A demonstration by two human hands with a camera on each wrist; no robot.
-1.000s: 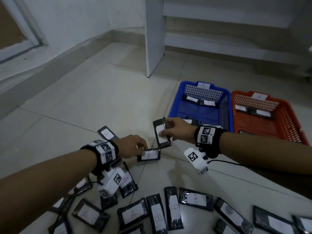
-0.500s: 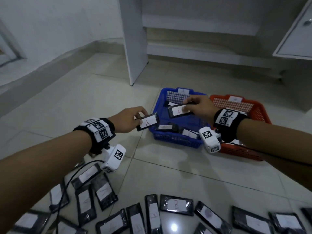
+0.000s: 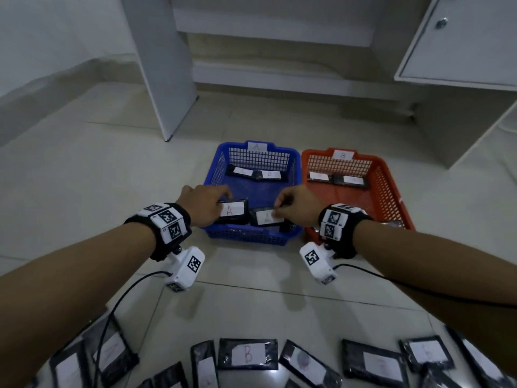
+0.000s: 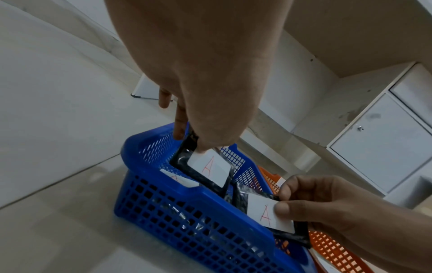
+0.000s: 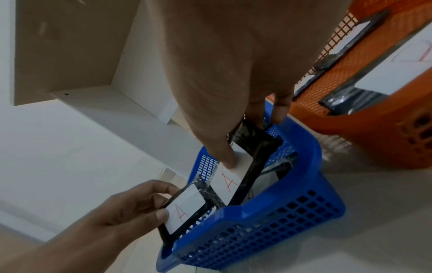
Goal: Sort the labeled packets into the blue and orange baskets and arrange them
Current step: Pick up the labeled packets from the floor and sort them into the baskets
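Both hands hover over the near end of the blue basket (image 3: 246, 237), tagged A. My left hand (image 3: 205, 204) pinches a black packet with a white label marked A (image 3: 233, 210) between thumb and fingers; the same left packet (image 4: 210, 169) shows in the left wrist view. My right hand (image 3: 296, 208) pinches a second A packet (image 3: 265, 217), the right packet (image 5: 230, 178) held just above others lying in the basket. Beside it stands the orange basket (image 3: 391, 191), tagged B, with packets at its far end. Several loose packets (image 3: 248, 354) lie on the floor near me.
Tiled floor (image 3: 112, 177) surrounds the baskets. A white cabinet panel (image 3: 165, 65) stands behind the blue basket, and a cabinet door (image 3: 461, 40) is at the upper right. Cables run from both wrist cameras.
Both hands carried their A packets forward from the floor pile. They now hold them low over the near end of the blue basket, side by side.
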